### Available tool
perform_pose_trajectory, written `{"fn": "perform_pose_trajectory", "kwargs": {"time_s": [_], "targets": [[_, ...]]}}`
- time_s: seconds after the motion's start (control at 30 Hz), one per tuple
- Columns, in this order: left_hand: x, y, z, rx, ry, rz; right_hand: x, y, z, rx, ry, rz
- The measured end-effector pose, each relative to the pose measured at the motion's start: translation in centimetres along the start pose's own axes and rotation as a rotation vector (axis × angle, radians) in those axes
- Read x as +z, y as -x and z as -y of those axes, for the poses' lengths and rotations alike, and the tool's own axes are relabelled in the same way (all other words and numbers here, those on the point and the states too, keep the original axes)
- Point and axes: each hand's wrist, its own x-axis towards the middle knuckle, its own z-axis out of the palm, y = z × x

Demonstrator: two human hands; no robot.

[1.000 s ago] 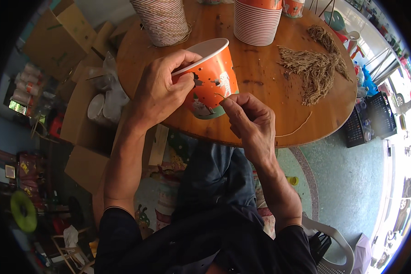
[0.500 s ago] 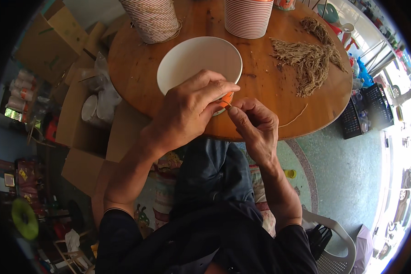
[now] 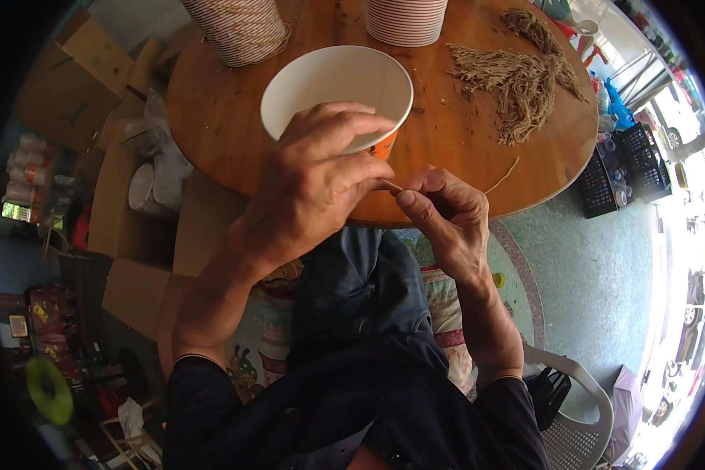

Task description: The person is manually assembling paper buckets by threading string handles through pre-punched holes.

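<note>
A wide white paper bucket [image 3: 333,74] with an orange printed outside stands near the front edge of the wooden table. My left hand [image 3: 309,168] is in front of it and hides part of its near side. Its thumb and a finger pinch a short length of tan twine [image 3: 394,187], while the upper fingers arch near the bucket's rim. To the right, my right hand [image 3: 446,211] grips the same twine between thumb and forefinger, its other fingers curled. A thin tail of twine [image 3: 506,175] lies on the table beyond the right hand.
A loose bundle of twine [image 3: 525,86] lies on the table's right side. At the back stand a twine-wrapped stack [image 3: 247,31] and a stack of pink-rimmed paper tubs [image 3: 405,19]. Open cardboard boxes [image 3: 125,204] are at left, black crates [image 3: 630,172] at right.
My hands have drawn slightly away from the bucket, and the right has shifted a little right, showing more twine between them. My left fingers have lifted and spread. The whole view has shifted slightly.
</note>
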Motion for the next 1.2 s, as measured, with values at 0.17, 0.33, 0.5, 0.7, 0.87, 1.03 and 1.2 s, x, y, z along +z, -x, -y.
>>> {"fn": "perform_pose_trajectory", "kwargs": {"time_s": [0.17,0.33,0.5,0.7,0.87,1.03,1.2], "targets": [[-0.9,0.4,0.7,0.028,0.028,0.043,-1.2,-0.1,-0.2,0.097,0.198,-0.051],[-0.5,0.5,0.4,0.059,-0.057,-0.007,-1.6,-0.3,-0.6,0.146,0.228,0.005],[-0.5,0.7,0.1,0.074,-0.055,-0.011,0.8,-0.4,0.3,0.045,0.111,-0.064],[-0.6,1.2,-0.6,-0.041,-0.004,0.029,0.9,-0.5,-0.7,0.218,-0.081,0.022],[-0.4,0.8,0.0,-0.125,-0.028,-0.042,1.1,-0.7,-1.0,0.163,-0.044,-0.103],[-0.1,0.2,0.6,-0.244,-0.047,-0.001,1.9,-1.4,-1.5,0.04,0.185,-0.3],[0.5,0.0,0.4,-0.36,0.035,0.026,2.4,-1.7,-2.3,-0.207,0.299,-0.377]]}}
